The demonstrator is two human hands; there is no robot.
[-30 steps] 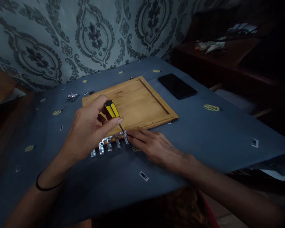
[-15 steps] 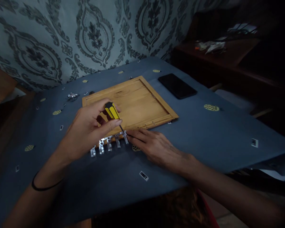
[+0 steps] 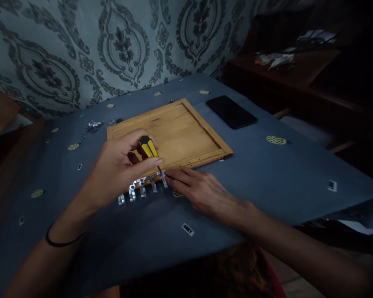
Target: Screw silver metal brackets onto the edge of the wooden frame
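Note:
My left hand (image 3: 116, 167) is closed round the yellow and black handle of a screwdriver (image 3: 148, 147). The shaft points down and its tip meets the rightmost of several shiny metal hooks (image 3: 142, 188). These hooks sit in a row along the near edge of a framed wooden board (image 3: 174, 132), their lower ends jutting past it. From the other side, my right hand (image 3: 202, 190) presses its fingertips against that same end hook at the board's edge. Its thumb is mostly hidden. Small dark holes show along the near edge to the right of the hooks.
A black phone (image 3: 231, 111) lies right of the board on the blue printed tablecloth (image 3: 267, 182). More small metal pieces (image 3: 94, 126) are piled at the back left. Behind the table hangs patterned fabric (image 3: 124, 45). Dark furniture (image 3: 298, 78) stands at the right.
The screwdriver handle has turned and shifted slightly right with my left hand, its tip still at the end hook. My right hand has stayed in place.

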